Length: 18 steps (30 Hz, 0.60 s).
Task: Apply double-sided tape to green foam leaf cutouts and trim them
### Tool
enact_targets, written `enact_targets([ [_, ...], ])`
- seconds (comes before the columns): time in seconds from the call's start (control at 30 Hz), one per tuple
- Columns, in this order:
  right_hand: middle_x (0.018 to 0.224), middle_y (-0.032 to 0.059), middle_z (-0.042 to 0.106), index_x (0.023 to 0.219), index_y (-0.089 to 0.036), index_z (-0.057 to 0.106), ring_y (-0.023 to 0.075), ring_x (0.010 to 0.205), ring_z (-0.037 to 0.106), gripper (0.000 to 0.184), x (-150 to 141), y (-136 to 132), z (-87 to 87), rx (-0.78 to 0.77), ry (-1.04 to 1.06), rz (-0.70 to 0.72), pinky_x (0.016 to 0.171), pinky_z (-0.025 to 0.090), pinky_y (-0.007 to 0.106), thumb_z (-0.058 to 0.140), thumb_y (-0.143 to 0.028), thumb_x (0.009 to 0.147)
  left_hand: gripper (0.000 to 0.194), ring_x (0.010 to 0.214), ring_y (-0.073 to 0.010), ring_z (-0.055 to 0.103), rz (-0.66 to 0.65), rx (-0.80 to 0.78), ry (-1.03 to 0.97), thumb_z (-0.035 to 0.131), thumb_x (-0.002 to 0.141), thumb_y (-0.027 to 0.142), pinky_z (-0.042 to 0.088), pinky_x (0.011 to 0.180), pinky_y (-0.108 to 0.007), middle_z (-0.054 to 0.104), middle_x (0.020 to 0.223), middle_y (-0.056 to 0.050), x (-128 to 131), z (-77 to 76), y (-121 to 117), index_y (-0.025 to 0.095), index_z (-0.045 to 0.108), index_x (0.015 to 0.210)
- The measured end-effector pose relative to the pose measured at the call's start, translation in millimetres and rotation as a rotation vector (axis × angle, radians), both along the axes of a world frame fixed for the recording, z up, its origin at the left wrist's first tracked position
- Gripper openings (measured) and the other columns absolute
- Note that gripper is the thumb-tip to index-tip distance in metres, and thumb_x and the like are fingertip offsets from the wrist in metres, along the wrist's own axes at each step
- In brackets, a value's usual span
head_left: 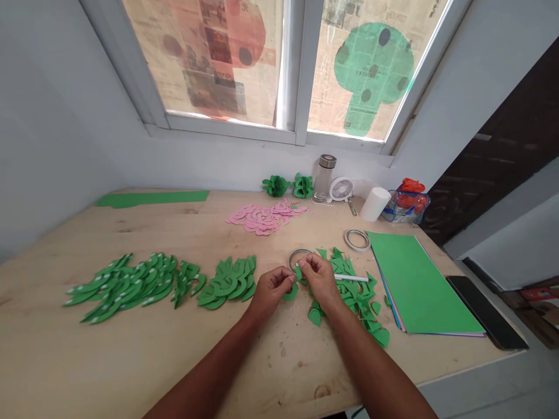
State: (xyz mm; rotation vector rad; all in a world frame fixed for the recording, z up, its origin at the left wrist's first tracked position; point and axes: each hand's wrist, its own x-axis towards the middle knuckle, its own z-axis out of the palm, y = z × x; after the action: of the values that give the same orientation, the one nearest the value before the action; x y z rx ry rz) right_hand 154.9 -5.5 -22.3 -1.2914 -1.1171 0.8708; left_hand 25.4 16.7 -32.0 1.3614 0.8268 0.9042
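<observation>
Both of my hands meet over the middle of the table around a small green paper piece (290, 293). My left hand (273, 291) pinches its left side between thumb and fingers. On its upper right, my right hand (319, 279) is closed with thumb and fingertips together, gripping the same paper. Just behind the fingers lies a roll of tape (300, 252), partly covered by my right hand. Green paper scraps (349, 297) spread beside my right hand and forearm, with a white pen (354, 278) across them. Left of my left hand sits a pile of curved green paper cutouts (231, 282).
Green cutouts with white marks (131, 285) lie at the left. Pink paper cutouts (262, 218) lie farther back. Coloured paper sheets (423, 285), a black phone-like slab (487, 311) and another tape roll (357, 240) are at right. A bottle (323, 180) and small fan (340, 189) stand by the wall.
</observation>
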Motion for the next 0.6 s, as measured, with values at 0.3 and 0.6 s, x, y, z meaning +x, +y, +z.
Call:
enact_targets([
  [0.3, 0.061, -0.0015, 0.053, 0.074, -0.017, 0.057, 0.0121, 0.055, 0.047, 0.022, 19, 2, -3.2, 0.097, -0.25, -0.271, 0.054, 0.037, 0.023, 0.046, -0.034, 0.081, 0.017, 0.047, -0.0079, 0.042, 0.165, -0.019, -0.088, 0.059, 0.067, 0.028, 0.034, 0.049, -0.02, 0.047, 0.049, 0.005, -1, -2.1, 2, 0.015, 0.054, 0.059],
  [0.6, 0.078, 0.005, 0.063, 0.078, -0.017, 0.061, 0.0161, 0.071, 0.054, 0.02, 37, -1, 2.9, -0.026, -0.962, -0.308, 0.067, 0.036, 0.026, 0.044, -0.025, 0.084, 0.017, 0.046, -0.0077, 0.041, 0.249, -0.031, -0.11, 0.06, 0.066, 0.031, 0.032, 0.048, -0.019, 0.046, 0.049, 0.006, 1, -7.0, 5, 0.015, 0.055, 0.064],
])
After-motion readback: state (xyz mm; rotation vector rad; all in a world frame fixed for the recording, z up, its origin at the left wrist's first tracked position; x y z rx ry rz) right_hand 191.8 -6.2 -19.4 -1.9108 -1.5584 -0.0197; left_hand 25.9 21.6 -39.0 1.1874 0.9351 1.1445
